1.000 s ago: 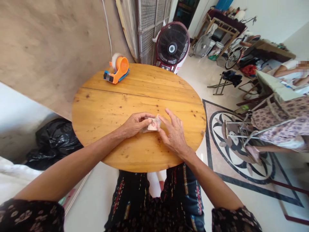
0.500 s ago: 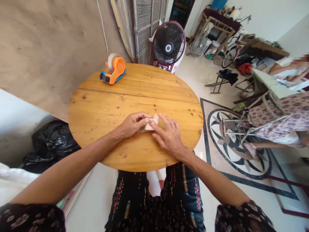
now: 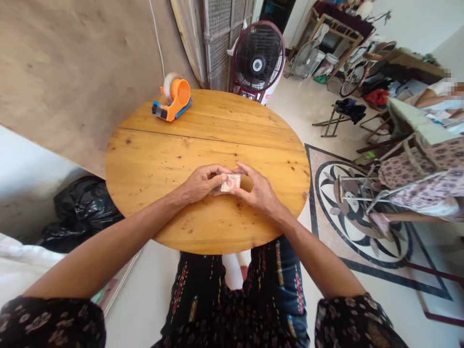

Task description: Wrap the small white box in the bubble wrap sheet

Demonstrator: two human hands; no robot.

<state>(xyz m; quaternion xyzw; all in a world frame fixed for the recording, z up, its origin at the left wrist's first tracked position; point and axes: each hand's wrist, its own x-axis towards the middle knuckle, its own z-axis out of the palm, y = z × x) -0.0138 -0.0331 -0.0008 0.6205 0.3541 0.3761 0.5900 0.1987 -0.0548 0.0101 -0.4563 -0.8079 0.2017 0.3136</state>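
Note:
A small pale packet with reddish print (image 3: 232,182) is held just over the front middle of the round wooden table (image 3: 174,222). My left hand (image 3: 205,182) is closed on its left end, the thumb lying across the top face. At the right end, my right hand (image 3: 259,188) curves in a C shape, its thumb at the near corner and its fingers at the far edge. Some clear wrapping seems to show under the left fingers. The packet's underside is hidden.
An orange and blue tape dispenser (image 3: 176,99) stands at the table's far left. Behind the table is a fan (image 3: 258,60). Black plastic bags (image 3: 85,208) lie on the left. To the right are a folding stool (image 3: 335,118) and a seated person (image 3: 427,179).
My right hand has gone from lying spread over the packet to gripping its right end by the edges. The printed top now shows. My left hand keeps its hold.

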